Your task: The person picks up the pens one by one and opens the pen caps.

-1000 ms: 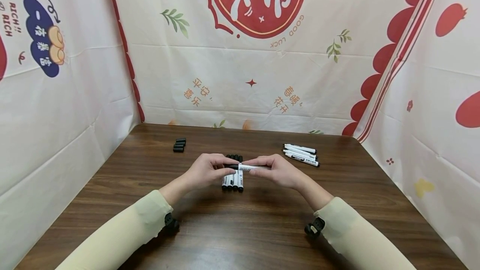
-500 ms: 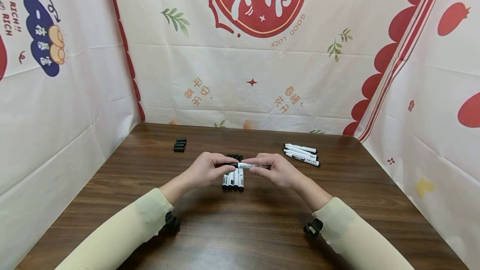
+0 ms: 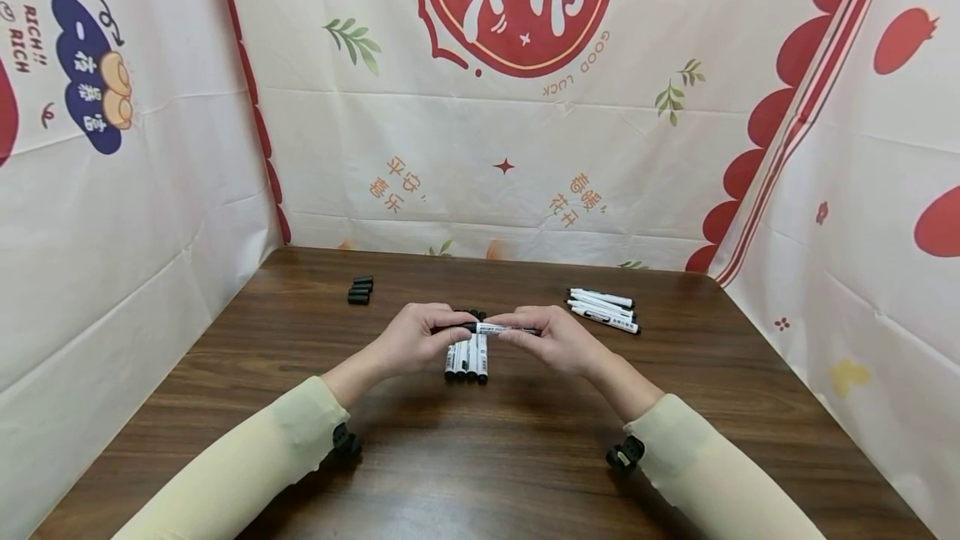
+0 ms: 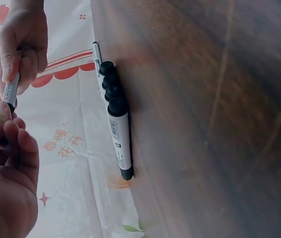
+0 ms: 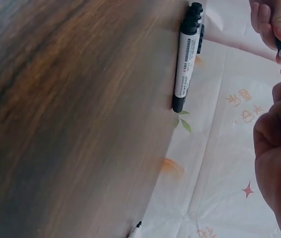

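Note:
Held level between both hands is a whiteboard marker [image 3: 491, 328] with a white printed barrel and a black cap. My left hand [image 3: 411, 342] pinches the black cap end between thumb and fingers. The barrel is gripped by my right hand [image 3: 553, 342], its thumb below and fingertips above. In the left wrist view, the marker's white barrel [image 4: 11, 90] shows between the two hands. Cap and barrel meet at the gap between the fingertips. Just beneath the hands, several capped markers [image 3: 467, 361] lie side by side on the table, their cap ends partly hidden.
Loose black caps [image 3: 359, 297] lie in a short row at the back left of the brown wooden table [image 3: 480, 457]. Several uncapped white markers [image 3: 603, 312] lie in a bunch at the back right. A printed cloth [image 3: 480, 132] encloses the back and sides.
Both hands keep hold of the marker and have risen very slightly. The barrel has turned a little, and its dark rear end shows at the right fingers. The other markers and caps stay put.

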`<state>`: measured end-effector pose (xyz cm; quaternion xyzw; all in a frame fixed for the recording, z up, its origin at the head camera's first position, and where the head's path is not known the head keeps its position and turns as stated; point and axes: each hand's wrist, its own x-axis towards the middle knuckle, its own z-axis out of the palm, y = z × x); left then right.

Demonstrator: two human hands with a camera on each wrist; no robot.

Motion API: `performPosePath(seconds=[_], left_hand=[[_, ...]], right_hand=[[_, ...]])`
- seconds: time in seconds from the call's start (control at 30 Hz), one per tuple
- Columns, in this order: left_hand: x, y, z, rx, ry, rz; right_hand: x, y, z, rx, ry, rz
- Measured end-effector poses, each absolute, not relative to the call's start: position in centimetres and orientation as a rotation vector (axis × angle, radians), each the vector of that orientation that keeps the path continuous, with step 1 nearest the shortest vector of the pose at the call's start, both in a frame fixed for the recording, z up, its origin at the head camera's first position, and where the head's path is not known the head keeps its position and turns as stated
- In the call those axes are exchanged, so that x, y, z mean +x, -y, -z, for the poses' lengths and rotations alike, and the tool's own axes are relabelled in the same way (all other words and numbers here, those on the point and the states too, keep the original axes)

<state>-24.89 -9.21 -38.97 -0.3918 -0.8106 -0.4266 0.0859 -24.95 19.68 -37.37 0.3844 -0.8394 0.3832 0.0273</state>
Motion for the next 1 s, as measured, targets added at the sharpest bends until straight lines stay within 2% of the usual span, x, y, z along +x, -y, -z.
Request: performPosePath(seconds=[0.5,1.0], left_hand=[[-25.28,9.08,39.5,-1.276,2.213,1.075],[-24.99,9.42,38.95,-1.146,2.489,1.386]], right_hand=[[-25.33,-19.81,37.61,1.087,2.702,-1.55],[-24.89,-19.97,37.09,1.187,2.619,-1.081]])
